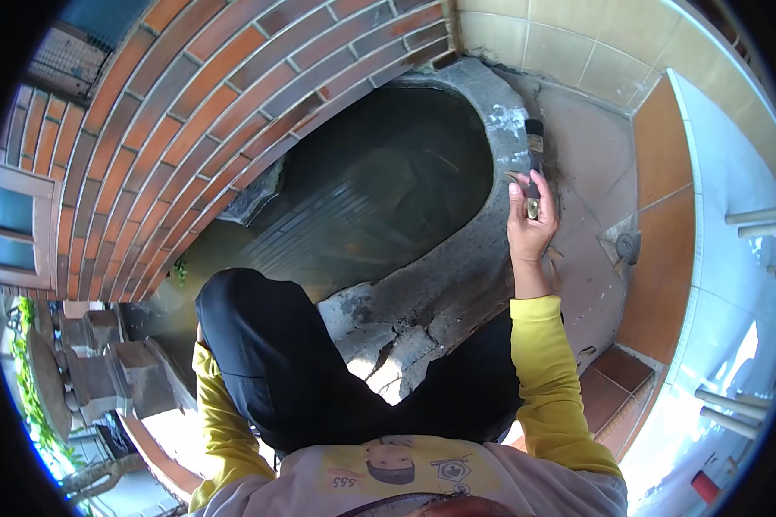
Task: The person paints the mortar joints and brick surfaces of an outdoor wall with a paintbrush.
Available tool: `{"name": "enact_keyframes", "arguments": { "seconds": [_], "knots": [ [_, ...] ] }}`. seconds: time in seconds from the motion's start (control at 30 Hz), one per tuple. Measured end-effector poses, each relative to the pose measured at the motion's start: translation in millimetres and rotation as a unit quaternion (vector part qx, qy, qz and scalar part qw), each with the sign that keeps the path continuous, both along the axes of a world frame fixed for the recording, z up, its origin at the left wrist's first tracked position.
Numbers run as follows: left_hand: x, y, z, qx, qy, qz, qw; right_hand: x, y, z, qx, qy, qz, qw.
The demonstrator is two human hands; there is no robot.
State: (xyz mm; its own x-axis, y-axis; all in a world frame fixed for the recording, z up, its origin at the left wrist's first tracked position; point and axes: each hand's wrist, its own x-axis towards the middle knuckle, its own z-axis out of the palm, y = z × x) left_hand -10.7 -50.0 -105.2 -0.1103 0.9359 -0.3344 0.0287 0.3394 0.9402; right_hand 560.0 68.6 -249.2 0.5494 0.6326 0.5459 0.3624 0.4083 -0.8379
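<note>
My right hand (pixel 530 226) reaches over the right rim of a small pond, its fingers closed around a slim dark brush-like tool (pixel 535 159). This tool has a black far end, a brownish band and a pale yellowish near end. A tiny brown sliver shows at the fingertips; what it is I cannot make out. The grey cement rim (pixel 440 263) curves around murky, dark water (pixel 379 189). On the left, a yellow sleeve runs up beside my bent knee (pixel 254 319). Only a sliver of skin shows at its cuff, and the knee hides my left hand.
A brick wall (pixel 198 112) borders the pond's left side. Beyond the right rim are floor tiles (pixel 582 146) with a round grey drain (pixel 628 247) and scattered dry leaves. Brown tiles (pixel 664 224) edge a bluish-white raised floor (pixel 733 302). Cracked cement (pixel 392 345) lies between my knees.
</note>
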Motion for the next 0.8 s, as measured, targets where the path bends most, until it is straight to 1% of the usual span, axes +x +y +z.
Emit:
{"name": "enact_keyframes", "arguments": {
  "seconds": [0.07, 0.13, 0.2, 0.27, 0.33, 0.4, 0.47, 0.53, 0.6, 0.67, 0.73, 0.8],
  "knots": [
    [9.3, -3.8, 2.8, -0.004, 0.011, 0.005, 1.0, -3.4, 2.4, -3.8, 0.007, 0.063, 0.027, 0.998],
    [19.2, -6.6, 9.1, -0.001, 0.022, 0.001, 1.0, -3.2, 4.8, -6.2, 0.017, 0.065, 0.022, 0.997],
    [33.6, -11.0, 12.0, 0.003, 0.032, -0.009, 0.999, 1.3, 4.2, -5.6, 0.006, 0.012, -0.001, 1.0],
    [47.1, -12.8, 15.4, 0.009, 0.039, -0.022, 0.999, 3.1, 7.9, -8.8, 0.033, -0.048, -0.033, 0.998],
    [65.9, -12.6, 16.9, 0.02, 0.041, -0.045, 0.998, 7.0, 9.0, -18.3, 0.036, -0.06, -0.018, 0.997],
    [90.9, -8.8, 16.9, 0.036, 0.039, -0.084, 0.995, 14.6, 11.1, -32.2, -0.008, -0.073, -0.016, 0.997],
    [116.5, 0.7, 15.3, 0.062, 0.034, -0.13, 0.989, 22.5, 12.4, -53.3, -0.025, -0.078, -0.014, 0.997],
    [141.9, 12.5, 14.9, 0.094, 0.028, -0.181, 0.979, 22.0, 3.2, -38.5, 0.02, -0.149, -0.039, 0.988],
    [163.3, 29.3, 15.9, 0.133, 0.023, -0.234, 0.963, 30.4, -17.6, -40.3, -0.08, -0.108, 0.01, 0.991],
    [184.7, 49.9, 12.0, 0.18, 0.008, -0.285, 0.942, 25.8, -36.6, -31.0, -0.081, -0.059, 0.008, 0.995],
    [204.1, 69.9, 6.0, 0.235, -0.012, -0.336, 0.912, 32.0, -53.1, -41.7, -0.092, -0.061, -0.012, 0.994],
    [216.9, 91.5, -7.5, 0.325, -0.03, -0.393, 0.86, 29.6, -71.4, -33.4, -0.116, -0.054, -0.027, 0.991]
  ]
}}
